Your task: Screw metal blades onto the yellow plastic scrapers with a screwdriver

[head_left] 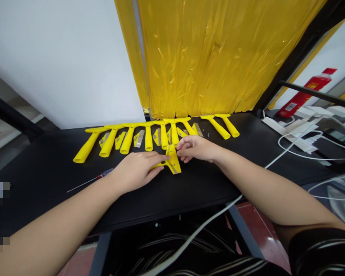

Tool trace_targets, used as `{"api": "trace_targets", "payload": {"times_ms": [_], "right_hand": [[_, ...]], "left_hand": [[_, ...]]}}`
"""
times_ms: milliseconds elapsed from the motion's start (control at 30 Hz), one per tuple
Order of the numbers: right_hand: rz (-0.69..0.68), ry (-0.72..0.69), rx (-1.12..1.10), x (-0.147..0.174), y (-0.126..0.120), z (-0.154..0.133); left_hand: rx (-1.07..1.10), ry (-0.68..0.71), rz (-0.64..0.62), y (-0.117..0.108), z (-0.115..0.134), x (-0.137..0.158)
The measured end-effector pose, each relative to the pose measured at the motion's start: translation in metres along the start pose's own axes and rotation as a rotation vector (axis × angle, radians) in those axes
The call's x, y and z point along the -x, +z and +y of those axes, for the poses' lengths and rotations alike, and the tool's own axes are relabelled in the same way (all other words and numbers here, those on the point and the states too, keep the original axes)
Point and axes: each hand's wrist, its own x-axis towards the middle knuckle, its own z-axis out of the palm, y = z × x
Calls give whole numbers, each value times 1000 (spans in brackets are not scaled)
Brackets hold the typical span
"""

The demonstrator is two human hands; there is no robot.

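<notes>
My left hand [140, 166] is closed round the handle of a yellow plastic scraper [174, 163], its thumb below and fingers above. The scraper's flat head has small holes and points right, with a thin greyish strip along it. Beside the head's upper right edge is my right hand [194, 148], its fingers curled together; whatever is between the fingertips is hidden. Behind both hands, yellow scraper handles [148, 138] lie in a row. Small yellow plates [120, 140] with screws and metal blades [139, 138] sit between them.
A screwdriver [89, 180] lies left of my left forearm on the black table [212, 184]. Tiny pale bits [208, 134] are near the back. White cables [276, 157] run across the right side, near white power strips [293, 136] and a red bottle [307, 92].
</notes>
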Motion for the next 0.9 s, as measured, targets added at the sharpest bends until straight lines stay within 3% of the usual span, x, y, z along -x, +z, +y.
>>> {"api": "trace_targets", "payload": {"times_ms": [400, 633, 900], "right_hand": [[-131, 85, -271, -4, -5, 4], [-155, 97, -280, -6, -4, 7], [-171, 88, -234, -2, 5, 3]], "left_hand": [[-9, 33, 72, -1, -1, 2], [-26, 79, 108, 0, -3, 2], [-45, 32, 114, 0, 0, 2]]}}
